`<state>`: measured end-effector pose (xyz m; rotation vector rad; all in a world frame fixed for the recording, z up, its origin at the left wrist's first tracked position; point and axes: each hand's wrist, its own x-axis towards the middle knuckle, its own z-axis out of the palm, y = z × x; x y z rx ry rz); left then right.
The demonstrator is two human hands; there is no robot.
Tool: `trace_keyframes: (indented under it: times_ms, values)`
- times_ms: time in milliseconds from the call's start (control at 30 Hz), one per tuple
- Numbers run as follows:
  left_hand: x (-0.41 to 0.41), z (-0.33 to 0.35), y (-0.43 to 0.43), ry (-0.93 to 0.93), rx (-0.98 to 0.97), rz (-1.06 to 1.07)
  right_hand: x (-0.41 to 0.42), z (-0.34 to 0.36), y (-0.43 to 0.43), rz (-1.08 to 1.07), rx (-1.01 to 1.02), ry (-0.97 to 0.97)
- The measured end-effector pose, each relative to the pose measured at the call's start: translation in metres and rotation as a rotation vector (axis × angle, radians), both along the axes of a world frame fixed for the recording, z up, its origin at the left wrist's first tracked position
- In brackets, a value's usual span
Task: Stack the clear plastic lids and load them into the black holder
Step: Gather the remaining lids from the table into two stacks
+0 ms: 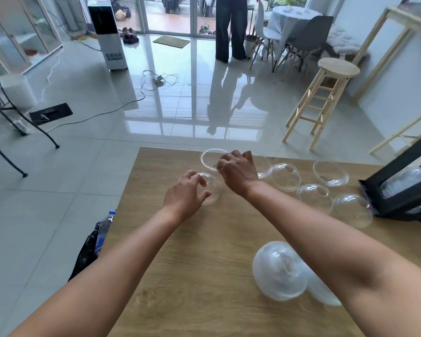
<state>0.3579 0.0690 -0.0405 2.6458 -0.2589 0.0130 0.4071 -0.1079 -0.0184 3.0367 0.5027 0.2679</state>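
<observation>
Close to the far table edge (170,150), left grip (184,194) clasps dome lid (214,189), right grip (238,171) pinches upturned lid (210,154).

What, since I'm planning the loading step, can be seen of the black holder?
The black holder is a long, boxy, matte-black frame with an open window in its side. It lies tilted at the far right of the wooden table, partly cut off by the picture edge. Clear domed lids already show inside it. A loose lid sits close by its near end; contact there is unclear.
</observation>
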Motion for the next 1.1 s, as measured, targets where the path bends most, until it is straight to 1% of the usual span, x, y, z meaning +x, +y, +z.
trace_keyframes:
  times_ms: [100,233,300,400,500,600,767,833,967,1100]
  values:
    - [-0.005,0.009,0.008,0.027,-0.038,0.027,-0.007,0.011,0.003,-0.013,0.264,-0.006]
    - [-0.015,0.03,0.016,0.04,-0.119,0.054,-0.027,0.038,-0.001,-0.098,0.759,0.045]
    - [-0.024,0.044,0.014,0.023,-0.166,0.036,-0.041,0.053,-0.011,-0.153,0.974,0.048]
    - [-0.042,0.068,0.002,0.005,-0.25,-0.023,-0.063,0.07,-0.039,-0.22,1.204,0.028]
    - [-0.069,0.085,-0.02,0.043,-0.327,-0.13,-0.089,0.075,-0.074,-0.344,1.38,0.022]
    - [-0.097,0.088,-0.048,0.102,-0.364,-0.253,-0.122,0.073,-0.113,-0.517,1.467,0.087]
    - [-0.131,0.075,-0.091,0.194,-0.351,-0.38,-0.183,0.064,-0.169,-0.698,1.478,0.309]
    - [-0.14,0.069,-0.1,0.2,-0.32,-0.4,-0.206,0.059,-0.184,-0.75,1.489,0.357]
    - [-0.152,0.064,-0.109,0.175,-0.223,-0.445,-0.243,0.047,-0.205,-0.833,1.545,0.377]
    - [-0.157,0.065,-0.113,0.136,-0.085,-0.435,-0.261,0.033,-0.214,-0.888,1.522,0.409]
